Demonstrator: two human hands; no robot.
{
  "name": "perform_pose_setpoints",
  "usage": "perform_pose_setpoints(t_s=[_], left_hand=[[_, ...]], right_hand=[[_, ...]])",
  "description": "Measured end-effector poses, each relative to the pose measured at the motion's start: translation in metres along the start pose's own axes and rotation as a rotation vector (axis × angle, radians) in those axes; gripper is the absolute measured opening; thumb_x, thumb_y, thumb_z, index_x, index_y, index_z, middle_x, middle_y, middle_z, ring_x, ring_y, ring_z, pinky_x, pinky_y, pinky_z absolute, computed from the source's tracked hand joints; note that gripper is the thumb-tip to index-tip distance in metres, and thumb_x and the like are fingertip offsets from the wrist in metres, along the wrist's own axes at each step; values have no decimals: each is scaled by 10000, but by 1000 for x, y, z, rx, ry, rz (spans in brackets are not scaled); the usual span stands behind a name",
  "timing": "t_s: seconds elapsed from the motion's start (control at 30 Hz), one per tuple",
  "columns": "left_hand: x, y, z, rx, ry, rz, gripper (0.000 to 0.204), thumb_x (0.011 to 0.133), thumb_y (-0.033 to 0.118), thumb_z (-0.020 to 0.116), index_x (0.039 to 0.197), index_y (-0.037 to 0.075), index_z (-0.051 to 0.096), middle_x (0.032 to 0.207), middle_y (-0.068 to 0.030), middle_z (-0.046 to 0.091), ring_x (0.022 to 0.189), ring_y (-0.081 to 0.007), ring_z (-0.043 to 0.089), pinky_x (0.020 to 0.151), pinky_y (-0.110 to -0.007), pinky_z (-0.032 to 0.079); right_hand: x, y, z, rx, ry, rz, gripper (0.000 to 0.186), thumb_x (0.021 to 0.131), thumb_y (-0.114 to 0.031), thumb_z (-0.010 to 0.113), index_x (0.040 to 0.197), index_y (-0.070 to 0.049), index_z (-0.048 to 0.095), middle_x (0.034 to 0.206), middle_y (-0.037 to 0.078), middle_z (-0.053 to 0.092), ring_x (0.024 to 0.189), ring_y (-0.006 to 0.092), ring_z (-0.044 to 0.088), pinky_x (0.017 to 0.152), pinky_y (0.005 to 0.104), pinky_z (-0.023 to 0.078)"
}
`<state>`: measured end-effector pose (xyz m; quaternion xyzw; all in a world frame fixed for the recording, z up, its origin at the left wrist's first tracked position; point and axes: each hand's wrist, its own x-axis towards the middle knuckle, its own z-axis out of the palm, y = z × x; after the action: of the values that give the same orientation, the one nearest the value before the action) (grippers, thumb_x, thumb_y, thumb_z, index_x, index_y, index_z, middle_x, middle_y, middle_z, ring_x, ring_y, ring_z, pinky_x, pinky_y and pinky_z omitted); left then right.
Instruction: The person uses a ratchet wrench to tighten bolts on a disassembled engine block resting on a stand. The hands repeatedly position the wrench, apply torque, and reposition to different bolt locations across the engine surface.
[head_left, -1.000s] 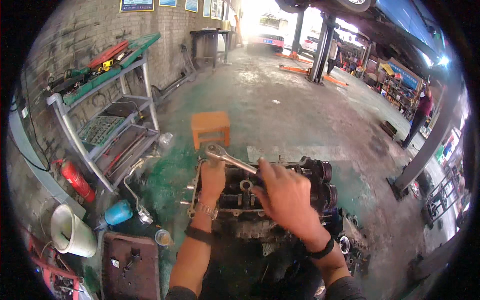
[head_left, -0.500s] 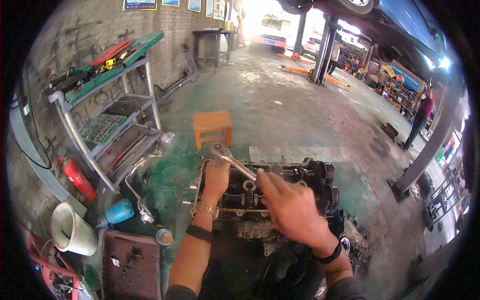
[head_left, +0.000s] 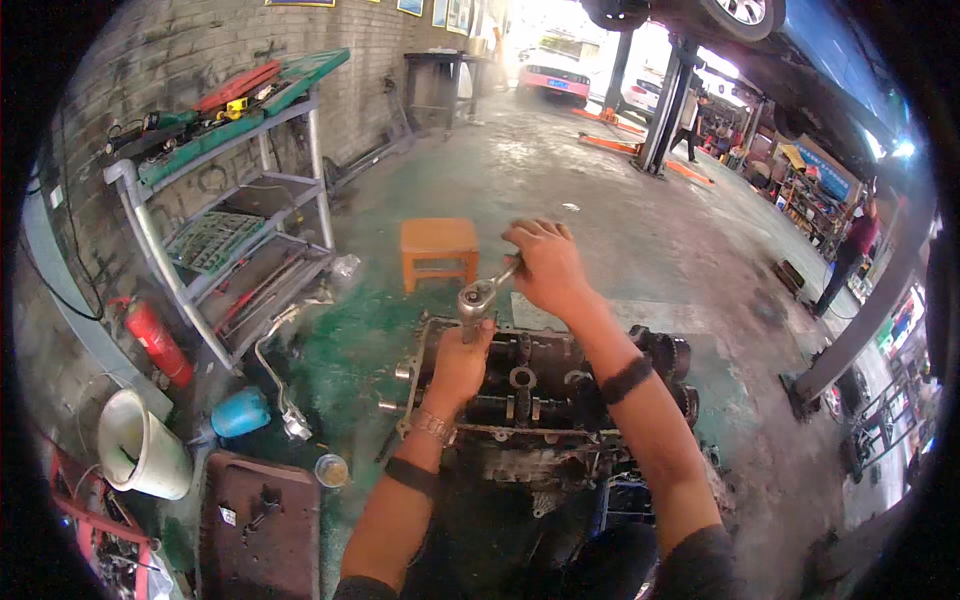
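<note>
Above the left part of an oily cylinder head point(head_left: 555, 412), holding a ratchet wrench point(head_left: 475, 297) with its handle point(head_left: 500, 278) slanting toward the upper right, and gripping that handle's end in the right hand point(head_left: 548, 268), fingers closed around it, apparently for leverage. Just beneath the wrench's round end, clasping an upright shaft point(head_left: 469, 330) in the left hand point(head_left: 460, 370), fingers closed with no visible gap, probably to steady it. Farther out, working with an orange stool point(head_left: 440, 238) just beyond and a grey rack point(head_left: 152, 230) off to the left, seemingly using its top for having tools nearby.
</note>
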<state>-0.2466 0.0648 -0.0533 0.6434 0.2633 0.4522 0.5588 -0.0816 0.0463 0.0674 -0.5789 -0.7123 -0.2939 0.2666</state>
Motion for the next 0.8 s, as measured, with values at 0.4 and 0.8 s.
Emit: perform_pose_setpoints(t_s=[0.4,0.8], left_hand=[[0,-3,1,-27,145,19,408,952,412,601,708,100,508,541,40,454,452,-86,395,430,-271,318],[2,-4,11,92,270,-29,481,952,347,581,694,-54,517,559,-114,446,556,-231,390,575,-429,353]], right_hand=[[11,-2,21,42,43,52,253,768,-246,731,923,-54,674,900,113,647,938,322,593,866,432,448],[-24,-22,-48,-203,-148,233,287,755,-251,732,966,-78,644,864,114,652,903,328,607,807,427,457]])
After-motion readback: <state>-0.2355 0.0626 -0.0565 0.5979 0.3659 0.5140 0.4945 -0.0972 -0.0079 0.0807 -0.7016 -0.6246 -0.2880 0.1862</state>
